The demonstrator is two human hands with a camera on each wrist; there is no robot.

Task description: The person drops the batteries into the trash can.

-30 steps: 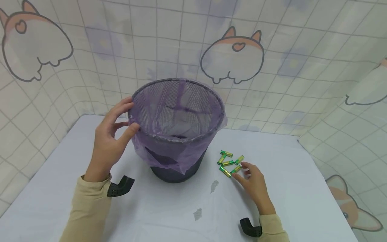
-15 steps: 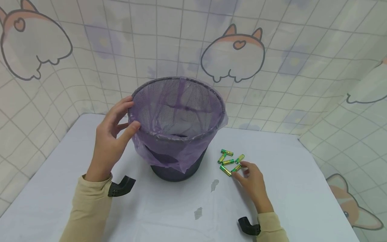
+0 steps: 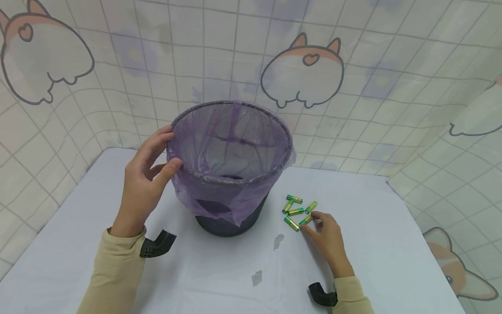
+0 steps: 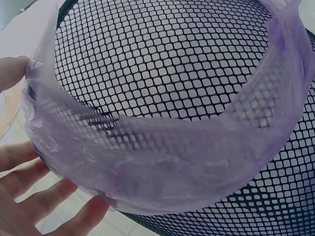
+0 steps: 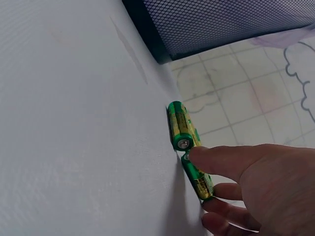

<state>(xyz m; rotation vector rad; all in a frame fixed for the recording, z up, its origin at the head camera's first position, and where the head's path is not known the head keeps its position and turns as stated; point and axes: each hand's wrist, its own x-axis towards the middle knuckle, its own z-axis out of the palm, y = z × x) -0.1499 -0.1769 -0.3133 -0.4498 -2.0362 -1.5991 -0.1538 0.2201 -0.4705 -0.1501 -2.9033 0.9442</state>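
A black mesh wastebasket (image 3: 225, 226) stands on the table, lined with a purple plastic bag (image 3: 235, 196) folded over its rim. My left hand (image 3: 143, 183) holds the basket at its left rim, thumb toward the front and fingers farther back. In the left wrist view the fingertips sit against the bag's edge (image 4: 162, 182). Right of the basket lie several green-and-gold batteries (image 3: 295, 212). With thumb and fingers, my right hand (image 3: 327, 235) pinches the nearest right battery (image 3: 306, 220) by its ends. Another battery (image 5: 178, 125) lies just beside it in the right wrist view.
The table has a white cover (image 3: 211, 279) with two grey torn patches (image 3: 256, 278). Behind and at the sides hangs a tile-patterned curtain (image 3: 219, 52) with dog drawings. Black curved mounts (image 3: 158, 244) are fixed at both wrists.
Both hands stay almost where they were. The front-left battery has shifted very slightly, and the right forearm has moved a little left.
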